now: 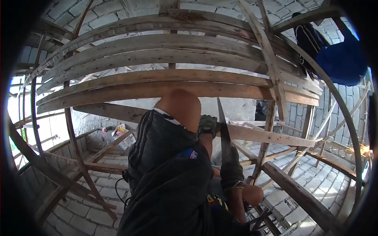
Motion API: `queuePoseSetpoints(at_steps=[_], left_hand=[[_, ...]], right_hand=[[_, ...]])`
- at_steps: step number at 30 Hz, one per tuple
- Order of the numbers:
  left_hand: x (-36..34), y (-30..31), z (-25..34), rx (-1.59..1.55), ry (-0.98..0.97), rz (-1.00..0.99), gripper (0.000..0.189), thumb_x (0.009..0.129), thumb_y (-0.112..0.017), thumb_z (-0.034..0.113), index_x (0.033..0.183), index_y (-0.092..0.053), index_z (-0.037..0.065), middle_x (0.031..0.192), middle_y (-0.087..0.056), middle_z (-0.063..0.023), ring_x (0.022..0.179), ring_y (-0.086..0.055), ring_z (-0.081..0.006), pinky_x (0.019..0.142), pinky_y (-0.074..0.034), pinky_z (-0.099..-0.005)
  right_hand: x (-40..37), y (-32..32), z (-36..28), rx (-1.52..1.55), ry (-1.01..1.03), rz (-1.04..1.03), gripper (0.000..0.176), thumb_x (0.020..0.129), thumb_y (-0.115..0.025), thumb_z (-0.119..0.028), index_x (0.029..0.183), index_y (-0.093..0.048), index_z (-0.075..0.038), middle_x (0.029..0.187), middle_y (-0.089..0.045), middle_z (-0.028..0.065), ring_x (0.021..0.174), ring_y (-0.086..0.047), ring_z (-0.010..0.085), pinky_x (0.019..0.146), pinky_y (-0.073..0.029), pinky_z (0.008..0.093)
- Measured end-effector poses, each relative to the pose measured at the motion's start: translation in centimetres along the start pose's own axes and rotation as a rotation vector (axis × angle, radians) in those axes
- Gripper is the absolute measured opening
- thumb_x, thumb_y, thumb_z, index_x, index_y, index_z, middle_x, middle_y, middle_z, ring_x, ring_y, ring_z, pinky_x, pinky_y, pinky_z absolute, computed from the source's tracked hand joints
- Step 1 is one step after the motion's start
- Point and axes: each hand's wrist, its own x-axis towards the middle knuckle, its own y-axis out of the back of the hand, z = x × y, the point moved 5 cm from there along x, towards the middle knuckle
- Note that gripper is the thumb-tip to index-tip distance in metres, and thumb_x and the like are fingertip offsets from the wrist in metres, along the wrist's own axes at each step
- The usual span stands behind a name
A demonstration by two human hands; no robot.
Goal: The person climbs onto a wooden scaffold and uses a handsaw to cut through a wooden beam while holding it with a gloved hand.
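Observation:
A handsaw (225, 135) points away from me, its dark blade lying across a long wooden board (267, 135). My right hand (231, 171), in a dark glove, is closed at the near end of the saw; the handle is mostly hidden in it. Just left of the blade, my left hand (207, 125), also gloved, grips the board beside my bare knee (180, 106). My leg and dark clothing hide the board's middle part.
Several long planks (157, 57) span the space ahead on wooden posts (264, 153). A blue cloth (341, 61) hangs at upper right. Bright sparks (366, 150) show at the right edge. Diagonal beams (301, 196) cross above a block floor (88, 212).

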Motion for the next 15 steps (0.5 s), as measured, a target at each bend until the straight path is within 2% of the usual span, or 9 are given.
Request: queuePoseSetpoints(at_steps=[11, 12, 15], left_hand=[[-0.3, 0.5, -0.4, 0.08, 0.004, -0.056, 0.06, 0.068, -0.084, 0.028, 0.123, -0.064, 0.018, 0.118, -0.071, -0.0114, 0.117, -0.067, -0.0309, 0.095, -0.05, -0.0522], [-0.2, 0.5, -0.4, 0.087, 0.005, -0.057, 0.061, 0.068, -0.084, 0.027, 0.124, -0.063, 0.018, 0.119, -0.071, -0.0113, 0.118, -0.067, -0.0308, 0.095, -0.05, -0.0522], [0.2, -0.3, -0.6, 0.102, -0.005, -0.042, 0.063, 0.066, -0.085, 0.028, 0.124, -0.063, 0.018, 0.12, -0.07, -0.0103, 0.118, -0.066, -0.0313, 0.095, -0.049, -0.0533]], right_hand=[[0.2, -0.4, -0.2, 0.209, -0.12, 0.011, 0.063, 0.089, -0.06, -0.018, 0.151, -0.05, -0.008, 0.14, -0.057, 0.0321, 0.102, -0.071, 0.0448, 0.093, -0.054, 0.0519], [-0.1, -0.5, -0.1, 0.188, -0.037, 0.06, 0.077, 0.089, -0.06, -0.019, 0.161, -0.032, -0.011, 0.131, -0.063, 0.0312, 0.105, -0.069, 0.0462, 0.094, -0.053, 0.0533], [-0.4, 0.0, -1.0, 0.271, 0.019, 0.123, 0.075, 0.089, -0.06, -0.017, 0.159, -0.035, -0.01, 0.134, -0.062, 0.0308, 0.108, -0.068, 0.0467, 0.095, -0.053, 0.0527]])
